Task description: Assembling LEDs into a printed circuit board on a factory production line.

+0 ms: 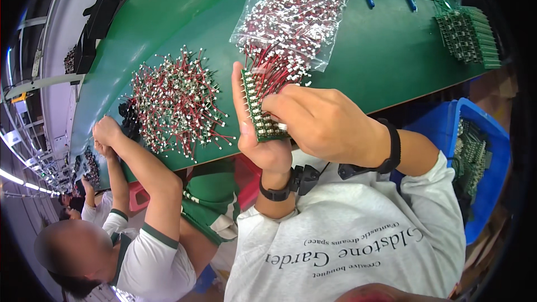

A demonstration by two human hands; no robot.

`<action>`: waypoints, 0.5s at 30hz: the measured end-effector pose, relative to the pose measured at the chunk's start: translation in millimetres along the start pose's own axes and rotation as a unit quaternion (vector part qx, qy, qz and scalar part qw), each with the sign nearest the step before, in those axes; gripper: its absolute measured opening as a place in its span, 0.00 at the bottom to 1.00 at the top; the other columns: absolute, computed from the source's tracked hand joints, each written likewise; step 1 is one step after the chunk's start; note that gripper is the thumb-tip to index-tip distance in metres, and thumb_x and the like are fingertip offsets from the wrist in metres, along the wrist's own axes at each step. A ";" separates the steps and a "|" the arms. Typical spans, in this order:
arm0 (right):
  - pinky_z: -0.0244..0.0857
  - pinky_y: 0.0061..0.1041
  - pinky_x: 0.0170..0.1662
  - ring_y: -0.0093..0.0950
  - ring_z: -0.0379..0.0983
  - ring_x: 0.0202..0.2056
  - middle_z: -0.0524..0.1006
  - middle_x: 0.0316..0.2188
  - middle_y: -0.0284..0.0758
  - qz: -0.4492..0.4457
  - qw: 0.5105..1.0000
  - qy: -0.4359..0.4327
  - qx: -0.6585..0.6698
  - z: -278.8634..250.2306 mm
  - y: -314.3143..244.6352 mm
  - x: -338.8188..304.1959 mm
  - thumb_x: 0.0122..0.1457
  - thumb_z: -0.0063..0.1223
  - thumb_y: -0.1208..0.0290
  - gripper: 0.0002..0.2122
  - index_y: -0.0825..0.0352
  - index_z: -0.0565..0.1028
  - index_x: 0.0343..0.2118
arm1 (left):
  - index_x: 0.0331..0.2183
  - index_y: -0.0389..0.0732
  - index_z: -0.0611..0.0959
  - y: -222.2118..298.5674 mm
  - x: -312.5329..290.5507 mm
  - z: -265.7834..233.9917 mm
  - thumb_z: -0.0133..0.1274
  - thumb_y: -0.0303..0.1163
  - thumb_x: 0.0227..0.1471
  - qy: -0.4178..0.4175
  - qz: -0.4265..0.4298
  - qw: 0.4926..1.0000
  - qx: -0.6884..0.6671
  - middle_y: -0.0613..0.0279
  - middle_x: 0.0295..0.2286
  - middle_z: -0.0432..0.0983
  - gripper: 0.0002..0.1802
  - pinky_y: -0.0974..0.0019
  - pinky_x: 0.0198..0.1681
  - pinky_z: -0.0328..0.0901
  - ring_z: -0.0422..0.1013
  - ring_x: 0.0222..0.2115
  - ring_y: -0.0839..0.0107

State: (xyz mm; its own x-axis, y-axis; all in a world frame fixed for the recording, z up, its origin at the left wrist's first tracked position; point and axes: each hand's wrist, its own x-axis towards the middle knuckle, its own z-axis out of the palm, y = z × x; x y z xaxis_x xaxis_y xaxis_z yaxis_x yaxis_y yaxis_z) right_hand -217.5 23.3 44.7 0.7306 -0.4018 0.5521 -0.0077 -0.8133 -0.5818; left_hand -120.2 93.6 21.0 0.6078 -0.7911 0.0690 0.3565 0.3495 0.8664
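Note:
My left hand (258, 148) is wrapped round a green circuit board panel (256, 98) lined with rows of small white connectors, held upright over the table's near edge. Fingers of my right hand (327, 123) are closed in a pinch against the panel's face. A small white plug (282, 127) shows just under those fingers; the rest of what they grip is hidden. Right behind the panel, red wire leads (274, 72) with white plugs spill from a clear plastic bag (330, 39).
Left of my hands lies a heap of red leads with white plugs (179, 100). Blue-handled pliers (411, 3) and stacked green panels (467, 36) lie at the far right. A blue bin (492, 190) holding boards stands at my right. A co-worker's hands (106, 134) work beside black parts (130, 118).

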 end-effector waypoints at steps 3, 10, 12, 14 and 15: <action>0.71 0.29 0.27 0.34 0.76 0.26 0.76 0.30 0.37 0.026 0.998 0.049 0.022 2.4 -0.1 -0.5 0.45 0.57 0.84 0.15 0.72 0.72 0.39 | 0.66 0.35 0.50 1.1 -1.0 2.4 0.39 0.55 0.47 0.002 -0.008 1.000 0.007 0.44 0.53 0.68 0.52 0.60 0.52 0.65 0.70 0.49 0.59; 0.71 0.28 0.27 0.33 0.77 0.26 0.78 0.31 0.36 0.039 0.997 0.026 0.066 8.4 1.9 4.2 0.48 0.59 0.85 0.15 0.71 0.73 0.40 | 0.66 0.34 0.50 2.3 -1.6 -7.9 0.40 0.55 0.47 0.008 -0.026 1.000 0.002 0.44 0.55 0.65 0.52 0.59 0.55 0.64 0.68 0.51 0.59; 0.71 0.26 0.27 0.32 0.77 0.25 0.78 0.31 0.38 0.009 0.994 0.084 0.067 9.6 -2.6 8.5 0.50 0.60 0.84 0.15 0.71 0.74 0.42 | 0.66 0.34 0.51 6.0 1.9 -14.4 0.41 0.55 0.47 -0.010 0.005 0.998 -0.056 0.41 0.55 0.64 0.52 0.54 0.56 0.63 0.67 0.52 0.55; 0.71 0.26 0.27 0.32 0.78 0.25 0.78 0.32 0.39 -0.005 0.991 0.117 0.068 6.6 -3.9 12.5 0.50 0.61 0.84 0.14 0.72 0.74 0.41 | 0.66 0.36 0.52 11.9 5.1 -21.9 0.41 0.56 0.50 0.048 0.061 0.995 -0.065 0.39 0.53 0.66 0.50 0.47 0.57 0.62 0.67 0.52 0.48; 0.70 0.25 0.27 0.31 0.78 0.25 0.79 0.32 0.40 -0.017 0.986 0.153 0.069 3.5 -3.2 14.3 0.51 0.61 0.84 0.13 0.72 0.75 0.41 | 0.66 0.36 0.52 15.7 6.9 -30.4 0.40 0.55 0.51 0.059 0.079 0.990 -0.098 0.40 0.53 0.66 0.48 0.46 0.57 0.62 0.67 0.52 0.47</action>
State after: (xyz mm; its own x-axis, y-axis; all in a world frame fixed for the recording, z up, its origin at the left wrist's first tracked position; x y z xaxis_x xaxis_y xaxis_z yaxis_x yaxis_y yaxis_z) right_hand -204.6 21.7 52.3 0.4889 -0.5000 0.7148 0.1219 -0.7723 -0.6235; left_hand -88.9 108.9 20.1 0.7414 -0.6589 0.1270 0.3750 0.5638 0.7359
